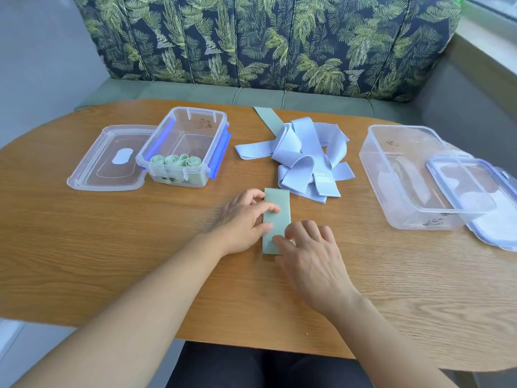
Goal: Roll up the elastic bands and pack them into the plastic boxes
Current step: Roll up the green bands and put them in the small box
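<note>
Green band (277, 203) lies flat on the surface (112, 247) before me. My left hand (246, 219) presses its middle with straight, spread fingers, and my right hand (313, 261) bends over the near end, pinching or only touching, I cannot tell. Three green rolls (174, 161) sit in the left box (184, 130) — blue bands (305, 155) heaped just beyond the band.

Single head-worn wide-angle view, set above the near edge of the oval wood-grain table (112, 261), facing forward and down. Both forearms enter from the bottom edge. The left hand (243, 217) and right hand (310, 256) sit close, near frame centre. Beyond the hands, the leaf-patterned sofa backrest (251, 37) fills the top.
</note>
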Motion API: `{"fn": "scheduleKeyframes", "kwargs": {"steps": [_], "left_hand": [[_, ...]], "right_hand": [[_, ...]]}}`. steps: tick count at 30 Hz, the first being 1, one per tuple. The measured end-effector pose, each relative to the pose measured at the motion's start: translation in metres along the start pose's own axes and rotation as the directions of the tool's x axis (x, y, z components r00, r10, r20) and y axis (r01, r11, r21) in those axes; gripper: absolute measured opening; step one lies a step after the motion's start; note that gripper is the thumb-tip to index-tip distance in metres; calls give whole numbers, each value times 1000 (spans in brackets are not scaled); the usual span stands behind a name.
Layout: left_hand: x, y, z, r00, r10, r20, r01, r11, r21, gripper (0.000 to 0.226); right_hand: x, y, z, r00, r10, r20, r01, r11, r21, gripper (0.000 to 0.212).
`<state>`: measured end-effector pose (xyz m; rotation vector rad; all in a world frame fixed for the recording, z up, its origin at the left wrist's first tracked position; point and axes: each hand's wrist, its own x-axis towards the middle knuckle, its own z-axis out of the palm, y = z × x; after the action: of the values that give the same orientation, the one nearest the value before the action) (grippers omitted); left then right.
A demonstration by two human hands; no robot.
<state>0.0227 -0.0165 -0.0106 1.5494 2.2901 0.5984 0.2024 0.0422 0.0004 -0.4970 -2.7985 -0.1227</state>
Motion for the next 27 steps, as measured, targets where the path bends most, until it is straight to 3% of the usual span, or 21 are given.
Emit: {"fn": "scheduleKeyframes", "kwargs": {"steps": [8, 15, 19, 22, 24, 27], "left_hand": [[3, 3, -3, 999, -44, -2, 44, 998, -45, 36], [11, 2, -5, 993, -107, 39, 112, 978, -174, 42], [25, 14, -9, 978, -210, -5, 189, 890, -415, 52], [38, 21, -13, 946, -322, 26, 296, 830, -473, 63], [47, 20, -15, 912, -405, 62, 388, 806, -448, 58], [52, 21, -22, 883, -453, 124, 455, 760, -464, 30]], "right_hand": [[13, 7, 7, 999, -34, 6, 34, 997, -75, 38], [14, 11, 6, 998, -29, -64, 31, 999, 27, 16], [17, 13, 6, 1000, -22, -7, 22, 1000, 16, 9], [21, 14, 7, 1000, -10, 22, 10, 1000, 5, 10], [23, 13, 5, 999, -1, 36, 1, 1000, -4, 10], [21, 12, 2, 998, -15, 59, 15, 1000, -3, 7]]}}
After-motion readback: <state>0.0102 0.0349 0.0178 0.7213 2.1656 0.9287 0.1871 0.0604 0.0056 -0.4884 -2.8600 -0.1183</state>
